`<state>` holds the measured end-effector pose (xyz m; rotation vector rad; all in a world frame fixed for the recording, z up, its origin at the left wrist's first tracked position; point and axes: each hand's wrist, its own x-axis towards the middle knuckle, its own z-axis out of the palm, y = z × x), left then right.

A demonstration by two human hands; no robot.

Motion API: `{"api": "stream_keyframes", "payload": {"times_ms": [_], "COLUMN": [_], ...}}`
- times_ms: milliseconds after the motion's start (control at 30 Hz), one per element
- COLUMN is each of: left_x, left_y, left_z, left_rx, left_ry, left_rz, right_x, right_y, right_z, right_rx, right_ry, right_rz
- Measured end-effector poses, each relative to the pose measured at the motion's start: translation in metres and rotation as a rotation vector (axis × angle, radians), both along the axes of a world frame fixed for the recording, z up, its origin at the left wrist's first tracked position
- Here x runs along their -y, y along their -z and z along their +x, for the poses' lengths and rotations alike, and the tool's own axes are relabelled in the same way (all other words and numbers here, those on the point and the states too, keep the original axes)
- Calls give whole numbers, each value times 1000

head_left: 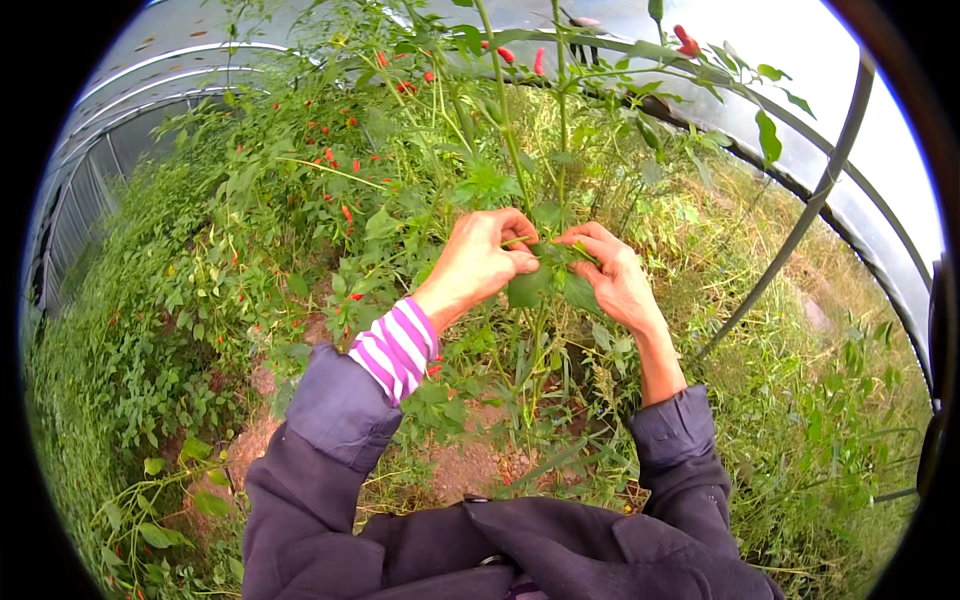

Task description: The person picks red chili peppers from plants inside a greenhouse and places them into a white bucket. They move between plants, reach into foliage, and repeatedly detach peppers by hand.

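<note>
My left hand (pixel 480 258) is closed, thumb and fingers pinching a thin green stem (pixel 516 240) of a chili pepper plant. Close beside it, my right hand (pixel 612 278) also pinches a thin green part of the same plant. Broad green leaves (pixel 529 288) hang just below and between the fingertips. Above my hands, tall upright stems (pixel 503 110) rise, with red chili peppers (pixel 539 62) near their tops. What exactly lies between the fingertips is partly hidden by leaves and fingers.
More pepper plants with red chilies (pixel 347 213) crowd the left side. Dry grass and weeds (pixel 780 290) cover the right. A grey slanted pole (pixel 785 255) and the plastic tunnel wall (pixel 885 170) stand at the right. Bare soil (pixel 470 455) shows below my hands.
</note>
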<state>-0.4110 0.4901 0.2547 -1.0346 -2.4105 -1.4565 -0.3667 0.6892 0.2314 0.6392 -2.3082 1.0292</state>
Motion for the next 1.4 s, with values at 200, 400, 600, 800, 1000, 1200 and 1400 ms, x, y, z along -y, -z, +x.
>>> {"api": "stream_keyframes", "payload": {"times_ms": [200,400,600,800,1000,1200,1400], "left_x": [18,32,22,-15,-18,-25,-43], "left_y": [-6,-4,-20,-27,-17,-15,-13], "left_z": [2,3,-2,16,8,-4,-2], "left_rx": [303,250,-295,-863,-846,-428,-413], "left_ry": [180,104,-130,-246,-115,-139,-267], "left_rz": [182,215,144,-283,-581,-430,-344], "right_x": [-8,-26,-9,-3,-6,6,20], "right_y": [9,11,-4,3,5,6,8], "right_z": [-12,-30,-30,-21,-15,-22,-34], "right_rx": [19,31,-108,-104,-162,-296,-399], "right_ry": [-60,-77,104,83,77,279,513], "right_rz": [-178,-729,-104,-48,-30,123,219]}}
